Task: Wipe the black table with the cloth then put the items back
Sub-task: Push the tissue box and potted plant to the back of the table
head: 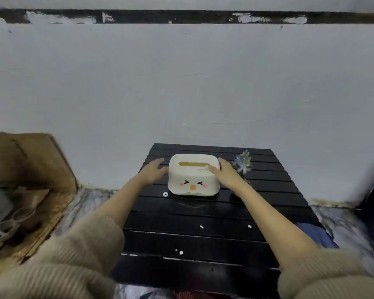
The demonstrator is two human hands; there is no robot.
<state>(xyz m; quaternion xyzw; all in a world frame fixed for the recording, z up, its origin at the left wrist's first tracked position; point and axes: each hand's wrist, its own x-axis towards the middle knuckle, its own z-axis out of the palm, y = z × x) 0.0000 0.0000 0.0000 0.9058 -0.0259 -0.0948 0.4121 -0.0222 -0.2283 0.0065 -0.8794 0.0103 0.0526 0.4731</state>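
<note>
A white tissue box [193, 180] with a cartoon face and a yellow slot stands on the far half of the black slatted table [203, 240]. My left hand [153, 172] is beside the box's left side, fingers spread, just touching or nearly so. On the box's right top edge rests my right hand [227, 174], thumb on the lid. A small plant [243, 162] with pale leaves stands just right of the box, behind my right hand. No cloth is in view.
Small white specks [201, 227] and a white ring [165, 194] lie on the table slats. A brown cardboard box [30, 169] sits to the left on the floor. A white wall runs close behind the table. A dark object is at the right edge.
</note>
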